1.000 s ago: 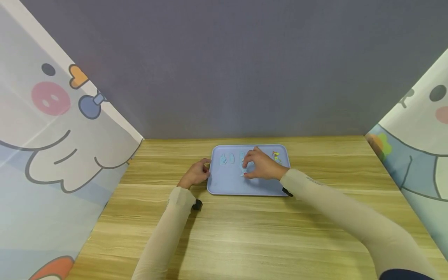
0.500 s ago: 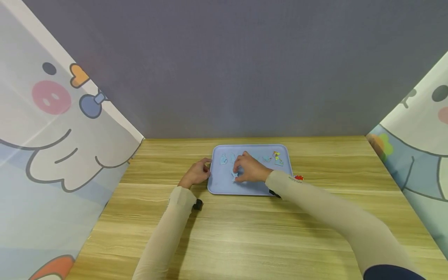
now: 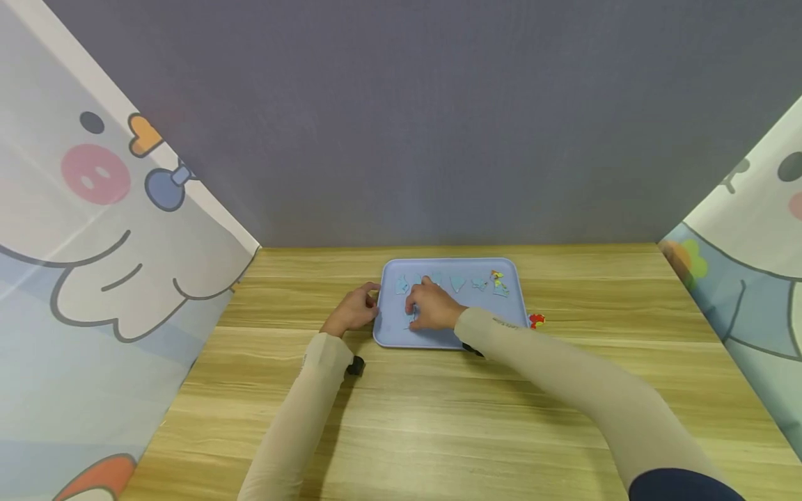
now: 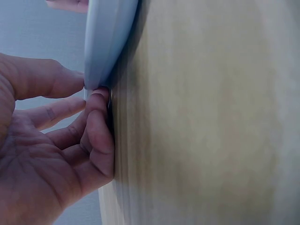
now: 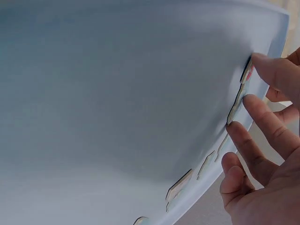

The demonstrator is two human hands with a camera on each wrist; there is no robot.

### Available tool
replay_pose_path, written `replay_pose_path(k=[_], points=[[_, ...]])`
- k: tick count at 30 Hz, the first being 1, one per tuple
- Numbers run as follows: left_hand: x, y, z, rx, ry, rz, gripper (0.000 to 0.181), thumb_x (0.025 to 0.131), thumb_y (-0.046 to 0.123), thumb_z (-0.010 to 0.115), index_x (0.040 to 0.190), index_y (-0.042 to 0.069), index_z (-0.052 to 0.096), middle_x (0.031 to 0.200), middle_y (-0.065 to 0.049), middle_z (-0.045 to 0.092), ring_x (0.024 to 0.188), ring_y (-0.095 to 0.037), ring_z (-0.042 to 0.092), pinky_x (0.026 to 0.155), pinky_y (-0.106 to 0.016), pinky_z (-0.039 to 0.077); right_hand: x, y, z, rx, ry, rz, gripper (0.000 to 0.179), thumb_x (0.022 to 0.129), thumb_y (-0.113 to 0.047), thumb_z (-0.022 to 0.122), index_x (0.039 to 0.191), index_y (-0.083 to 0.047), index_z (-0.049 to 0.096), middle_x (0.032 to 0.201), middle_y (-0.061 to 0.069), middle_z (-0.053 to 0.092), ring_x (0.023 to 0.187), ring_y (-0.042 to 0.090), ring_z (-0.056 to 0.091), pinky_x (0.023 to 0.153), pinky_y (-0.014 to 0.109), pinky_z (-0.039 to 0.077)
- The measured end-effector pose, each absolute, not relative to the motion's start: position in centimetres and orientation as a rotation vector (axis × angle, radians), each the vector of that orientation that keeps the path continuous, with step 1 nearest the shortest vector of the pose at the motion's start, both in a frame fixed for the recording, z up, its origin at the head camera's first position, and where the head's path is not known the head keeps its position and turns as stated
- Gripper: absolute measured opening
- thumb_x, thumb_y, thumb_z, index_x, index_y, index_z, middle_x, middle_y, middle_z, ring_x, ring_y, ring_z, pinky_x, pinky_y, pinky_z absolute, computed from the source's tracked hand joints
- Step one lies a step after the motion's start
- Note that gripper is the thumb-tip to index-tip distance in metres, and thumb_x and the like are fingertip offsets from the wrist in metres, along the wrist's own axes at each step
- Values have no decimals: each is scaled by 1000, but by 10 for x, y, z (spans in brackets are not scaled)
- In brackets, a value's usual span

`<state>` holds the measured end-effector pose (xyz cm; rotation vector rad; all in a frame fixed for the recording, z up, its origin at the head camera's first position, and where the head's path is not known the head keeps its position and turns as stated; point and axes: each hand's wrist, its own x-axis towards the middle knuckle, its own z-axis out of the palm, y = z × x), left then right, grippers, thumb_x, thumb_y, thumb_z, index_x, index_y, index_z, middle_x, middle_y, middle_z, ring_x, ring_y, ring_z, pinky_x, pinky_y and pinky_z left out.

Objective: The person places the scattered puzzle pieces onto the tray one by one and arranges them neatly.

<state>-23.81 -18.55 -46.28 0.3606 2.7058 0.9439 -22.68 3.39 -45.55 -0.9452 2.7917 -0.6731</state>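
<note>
A pale blue tray (image 3: 393, 336) lies on the wooden table, with thin light blue puzzle pieces (image 3: 457, 282) in a row along its far side. My left hand (image 3: 354, 309) pinches the tray's left rim, thumb above and curled fingers low against the outside in the left wrist view. My right hand (image 3: 434, 307) is low over the tray's left half. Its thumb and fingertips hold a flat light blue puzzle piece (image 3: 411, 320) partly hidden under the hand. In the right wrist view, the thumb touches the end with a red patch (image 5: 250, 72), with two fingers further along the edge.
A yellow-and-blue puzzle piece (image 3: 500, 284) sits at the tray's far right. A small red piece (image 3: 537, 321) is just past the tray's right edge. A grey panel (image 3: 464, 125) rises behind the table (image 3: 438, 417), with cartoon-printed walls (image 3: 94, 278) at both sides.
My right hand has moved left across the tray with the light blue piece. Pieces on the right and the red piece have come into view from behind it. The left hand keeps its place.
</note>
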Motion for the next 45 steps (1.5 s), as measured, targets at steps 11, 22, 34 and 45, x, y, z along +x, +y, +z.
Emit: replay_pose_path(k=[11, 22, 34, 45], points=[[-238, -185, -463, 377, 2712, 944, 52, 86, 4, 62, 135, 3, 45, 90, -12, 61, 79, -23, 59, 70, -34, 50, -223, 34, -453, -947, 2820, -646, 23, 68, -25, 86, 84, -15, 74, 98, -1, 59, 86, 17, 41, 75, 32, 39], [-240, -187, -465, 359, 2713, 923, 52, 86, 5, 61, 135, 5, 46, 91, -11, 61, 78, -22, 58, 68, -34, 50, -220, 44, -444, -1035, 2833, -610, 27, 72, -30, 83, 92, -13, 74, 104, 0, 60, 93, 19, 43, 83, 33, 40], [-239, -188, -462, 320, 2708, 925, 53, 87, 6, 61, 137, 6, 44, 95, -14, 61, 81, -24, 59, 69, -34, 50, -213, 80, -435, -953, 2828, -709, 26, 76, -23, 80, 97, -10, 72, 109, 2, 58, 99, 22, 41, 87, 37, 39], [-239, -187, -463, 335, 2697, 920, 54, 86, 6, 61, 137, 4, 44, 94, -13, 61, 80, -23, 59, 71, -35, 50, -208, 115, -432, -875, 2858, -873, 28, 74, -21, 82, 96, -8, 72, 109, 2, 59, 102, 24, 41, 84, 40, 40]])
